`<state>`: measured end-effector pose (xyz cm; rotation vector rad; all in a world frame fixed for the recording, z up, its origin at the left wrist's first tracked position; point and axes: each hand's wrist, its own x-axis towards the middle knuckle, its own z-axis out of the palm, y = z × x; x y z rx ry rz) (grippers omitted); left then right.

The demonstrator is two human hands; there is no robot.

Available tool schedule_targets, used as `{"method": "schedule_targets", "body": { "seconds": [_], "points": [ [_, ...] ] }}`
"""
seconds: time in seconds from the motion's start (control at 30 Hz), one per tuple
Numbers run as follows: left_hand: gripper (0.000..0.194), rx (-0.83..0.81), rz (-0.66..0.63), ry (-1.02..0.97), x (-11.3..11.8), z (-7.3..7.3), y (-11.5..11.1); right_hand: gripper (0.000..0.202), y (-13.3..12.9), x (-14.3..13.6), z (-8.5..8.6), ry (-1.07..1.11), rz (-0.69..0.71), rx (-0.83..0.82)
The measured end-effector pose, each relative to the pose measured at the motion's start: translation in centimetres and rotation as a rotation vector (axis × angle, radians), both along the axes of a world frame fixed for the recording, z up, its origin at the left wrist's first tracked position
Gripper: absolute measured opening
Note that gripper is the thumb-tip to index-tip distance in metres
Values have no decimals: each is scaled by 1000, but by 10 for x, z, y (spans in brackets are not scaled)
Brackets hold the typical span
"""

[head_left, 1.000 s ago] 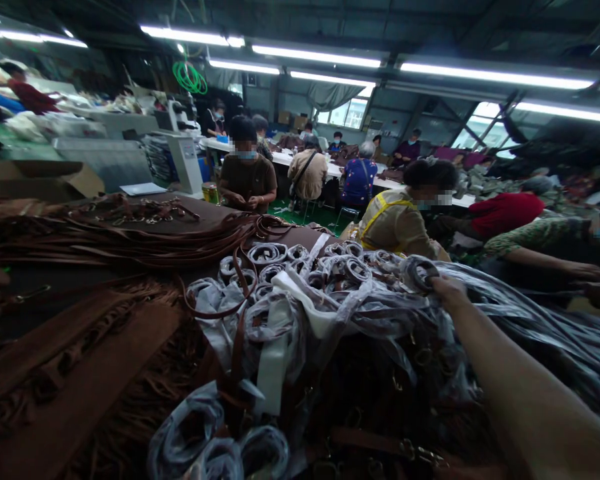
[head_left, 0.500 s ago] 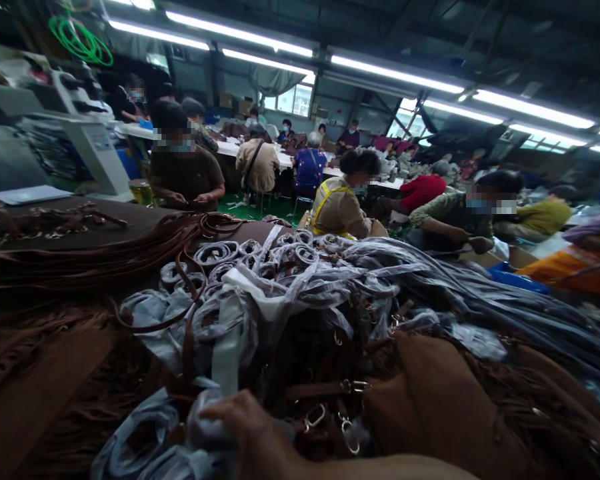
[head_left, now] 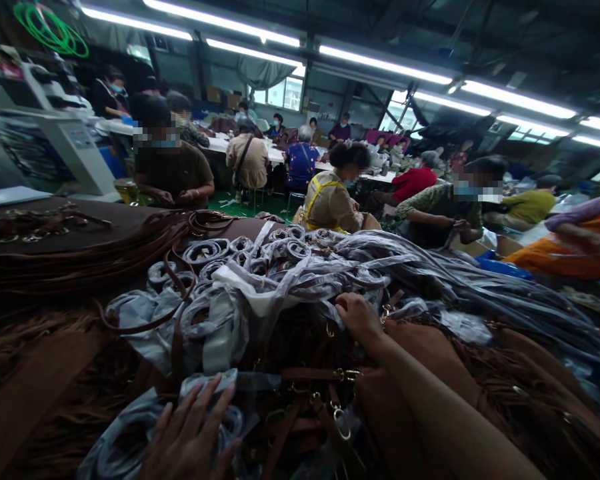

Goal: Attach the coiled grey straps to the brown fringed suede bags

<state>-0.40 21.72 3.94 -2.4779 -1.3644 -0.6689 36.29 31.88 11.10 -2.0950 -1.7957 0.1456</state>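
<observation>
My left hand (head_left: 193, 427) lies with its fingers spread over a coiled strap in clear plastic wrap (head_left: 117, 437) at the bottom of the view. Farther forward, my right hand (head_left: 361, 319) reaches to the near edge of a heap of plastic-wrapped straps (head_left: 300, 267). Its fingers are curled and pressed together; whatever is between them is too small or hidden to make out. Under my right forearm is a brown bag (head_left: 430, 353). Between the hands lie brown straps with gold-coloured clasps (head_left: 320, 375).
Brown straps (head_left: 80, 257) are stacked at left, with brown fringed pieces (head_left: 45, 373) nearer me. Long wrapped straps (head_left: 460, 287) trail off right. Beyond the heap sit several co-workers, including a person in a yellow apron (head_left: 330, 200) and a person in brown (head_left: 173, 170).
My right hand has moved from the wrapped coil at the bottom forward and right to the strap heap. My left hand has come into view over the coil. The view has shifted slightly.
</observation>
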Motion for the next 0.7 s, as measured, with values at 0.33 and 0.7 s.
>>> {"method": "schedule_targets", "body": {
  "seconds": [0.33, 0.7],
  "points": [
    [64, -182, -221, 107, -17, 8, -5, 15, -19, -59, -23, 248, 402, -95],
    [56, -22, -10, 60, -50, 0, -34, 28, 102, 7, -8, 32, 5, 75]
  ]
}}
